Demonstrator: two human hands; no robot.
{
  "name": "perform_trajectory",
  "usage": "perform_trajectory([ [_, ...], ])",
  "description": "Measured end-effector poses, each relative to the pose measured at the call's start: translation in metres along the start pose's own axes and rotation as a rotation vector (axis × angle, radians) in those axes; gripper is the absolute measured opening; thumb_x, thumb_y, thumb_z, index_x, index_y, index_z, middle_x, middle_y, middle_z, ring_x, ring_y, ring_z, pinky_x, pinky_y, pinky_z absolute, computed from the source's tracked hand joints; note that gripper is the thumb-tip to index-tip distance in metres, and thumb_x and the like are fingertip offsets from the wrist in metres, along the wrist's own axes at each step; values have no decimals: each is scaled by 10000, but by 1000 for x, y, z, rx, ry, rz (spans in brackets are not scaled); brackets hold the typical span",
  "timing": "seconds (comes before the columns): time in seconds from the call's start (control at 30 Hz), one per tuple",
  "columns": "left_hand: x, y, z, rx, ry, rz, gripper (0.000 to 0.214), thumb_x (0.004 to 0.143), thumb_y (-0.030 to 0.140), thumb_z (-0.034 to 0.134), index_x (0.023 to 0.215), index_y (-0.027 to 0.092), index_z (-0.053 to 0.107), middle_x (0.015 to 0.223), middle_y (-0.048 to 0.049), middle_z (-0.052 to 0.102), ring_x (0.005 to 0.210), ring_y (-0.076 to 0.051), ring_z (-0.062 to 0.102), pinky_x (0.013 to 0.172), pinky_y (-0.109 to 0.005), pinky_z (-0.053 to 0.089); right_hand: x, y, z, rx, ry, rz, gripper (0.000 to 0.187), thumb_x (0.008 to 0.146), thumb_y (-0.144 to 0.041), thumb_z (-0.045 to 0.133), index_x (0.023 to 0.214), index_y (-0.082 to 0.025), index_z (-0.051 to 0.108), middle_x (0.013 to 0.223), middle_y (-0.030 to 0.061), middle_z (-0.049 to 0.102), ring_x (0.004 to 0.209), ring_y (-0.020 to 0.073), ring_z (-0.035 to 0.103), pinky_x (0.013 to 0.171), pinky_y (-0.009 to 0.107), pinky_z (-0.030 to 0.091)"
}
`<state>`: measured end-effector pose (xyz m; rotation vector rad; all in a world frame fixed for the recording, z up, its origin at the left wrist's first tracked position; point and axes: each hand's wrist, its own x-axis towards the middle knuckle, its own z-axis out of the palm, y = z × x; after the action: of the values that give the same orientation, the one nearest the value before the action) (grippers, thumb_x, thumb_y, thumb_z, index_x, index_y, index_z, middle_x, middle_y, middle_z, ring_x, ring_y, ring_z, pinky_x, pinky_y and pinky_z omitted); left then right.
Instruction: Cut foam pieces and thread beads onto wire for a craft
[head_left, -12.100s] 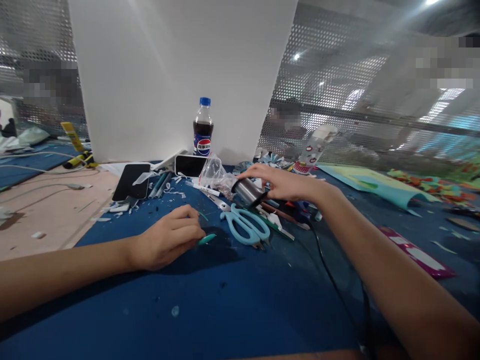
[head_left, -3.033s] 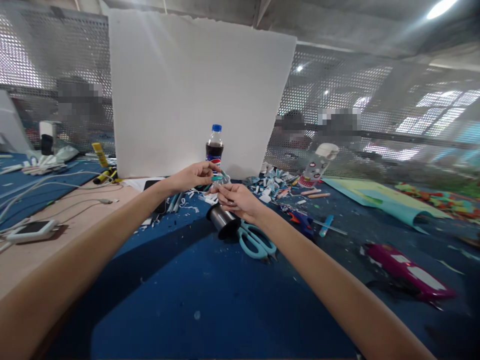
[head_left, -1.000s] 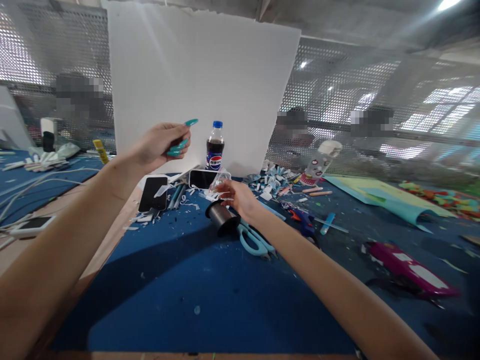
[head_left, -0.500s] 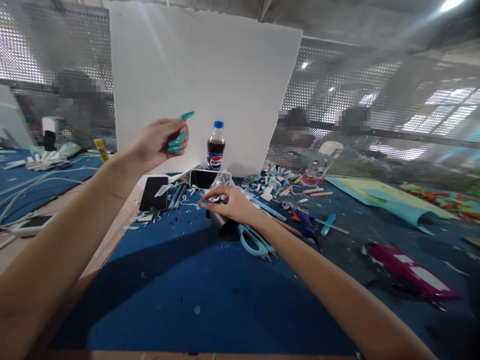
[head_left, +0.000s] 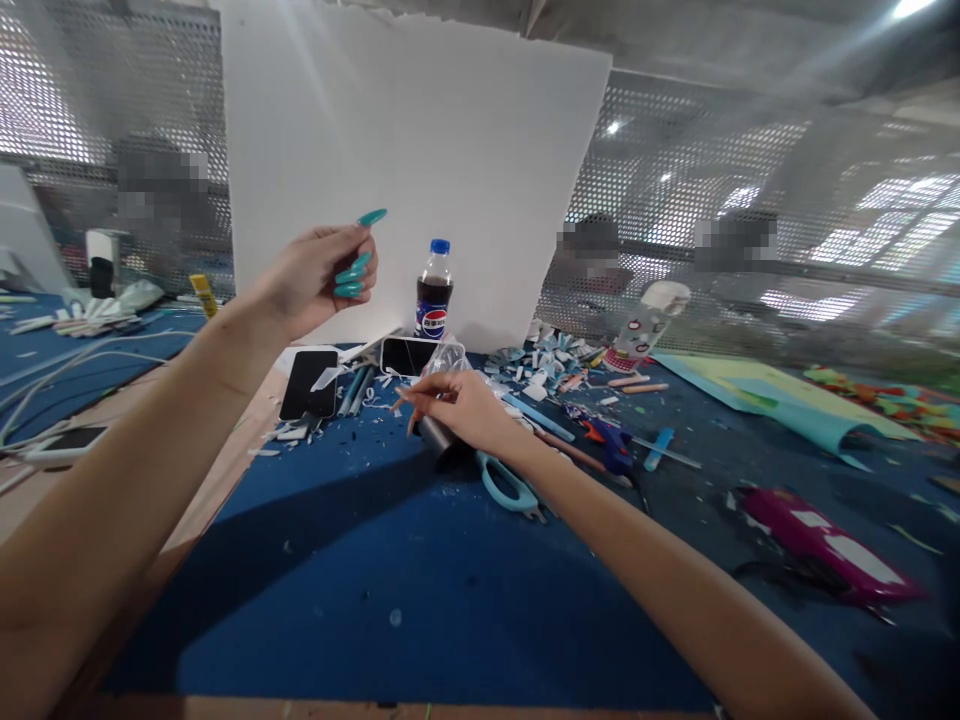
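Observation:
My left hand [head_left: 322,278] is raised in front of the white board, its fingers curled in and pressed together, with long teal nails showing. Whatever it may pinch is too small to see. Low over the blue table, my right hand [head_left: 457,402] has its thumb and fingers drawn together beside a dark cylinder [head_left: 441,442]. The hand covers part of this cylinder, and anything between its fingertips is hidden. Light-blue scissors [head_left: 510,490] lie just right of the cylinder, partly under my right wrist. Behind that hand is crumpled clear plastic [head_left: 448,357].
A cola bottle [head_left: 434,295] stands before the white board [head_left: 412,130]. Phones [head_left: 310,385] and paper scraps [head_left: 551,360] lie around the back. Rightward are a blue glue gun [head_left: 616,448], a spotted bottle [head_left: 646,325], coloured sheets [head_left: 757,395] and a magenta object [head_left: 829,545].
My right hand's fingers have tipped downward and shifted slightly left by the cylinder. My left hand has risen a little, still curled.

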<state>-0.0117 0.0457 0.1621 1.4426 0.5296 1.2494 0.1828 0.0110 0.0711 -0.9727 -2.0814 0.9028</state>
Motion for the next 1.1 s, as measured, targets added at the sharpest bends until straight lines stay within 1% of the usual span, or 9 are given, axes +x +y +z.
perform_trajectory([
  [0.07, 0, 0, -1, 8, 2, -5, 394, 886, 203, 429, 497, 141, 437, 449, 41, 352, 376, -33, 336, 378, -152, 302, 1, 2, 0, 31, 19, -13, 282, 835, -350, 519, 870, -154, 718, 643, 60, 686, 680, 154, 633, 698, 301, 471],
  [0.13, 1, 0, -1, 20, 12, -13, 397, 888, 214, 433, 498, 142, 435, 449, 43, 353, 376, -33, 339, 381, -151, 308, 1, 3, -1, 58, 32, -27, 289, 833, -365, 524, 865, -156, 721, 664, 67, 691, 693, 161, 642, 715, 312, 477],
  [0.33, 0, 0, 3, 29, -4, -34, 429, 917, 188, 365, 497, 134, 431, 457, 37, 365, 374, -28, 349, 382, -149, 295, 1, 0, -2, 91, 114, -30, 337, 808, -457, 540, 808, -163, 704, 711, 68, 699, 671, 163, 647, 685, 317, 497],
  [0.47, -1, -1, 5, 35, -1, -32, 434, 923, 206, 370, 498, 132, 423, 458, 40, 364, 382, -26, 355, 392, -148, 294, 1, 0, -3, 152, 136, -76, 310, 806, -438, 554, 759, -167, 697, 721, 71, 701, 693, 168, 658, 690, 321, 500],
  [0.63, -2, 1, 4, 16, -8, -33, 432, 921, 198, 369, 498, 132, 420, 452, 43, 350, 388, -30, 353, 392, -150, 292, 1, -2, -7, 176, 154, -53, 247, 795, -383, 585, 720, -180, 705, 698, 56, 699, 697, 164, 656, 750, 343, 498],
  [0.77, -2, 1, 4, 21, 0, -47, 437, 920, 215, 383, 493, 134, 418, 456, 45, 347, 390, -29, 351, 394, -148, 299, 0, -7, -9, 226, 176, -56, 209, 780, -347, 610, 692, -184, 706, 648, 40, 687, 649, 149, 650, 712, 318, 509],
  [0.9, -2, 1, 5, 24, -16, -58, 446, 913, 253, 409, 482, 138, 426, 450, 42, 348, 384, -32, 336, 380, -153, 295, 0, -8, -10, 222, 180, -58, 215, 792, -358, 598, 723, -185, 707, 673, 46, 695, 655, 149, 648, 713, 318, 512],
  [1.03, -3, 2, 5, 6, 9, -67, 434, 910, 260, 417, 493, 142, 419, 453, 47, 338, 384, -31, 334, 387, -152, 298, 1, -5, -11, 150, 192, -8, 231, 793, -378, 592, 732, -183, 699, 676, 41, 696, 653, 149, 645, 721, 326, 517],
  [1.1, -3, 3, 5, -18, 16, -64, 424, 916, 240, 395, 503, 145, 417, 453, 50, 328, 385, -31, 333, 395, -151, 302, 2, -1, -10, 164, 181, 21, 228, 781, -375, 605, 733, -169, 691, 673, 47, 694, 637, 146, 644, 704, 322, 523],
])
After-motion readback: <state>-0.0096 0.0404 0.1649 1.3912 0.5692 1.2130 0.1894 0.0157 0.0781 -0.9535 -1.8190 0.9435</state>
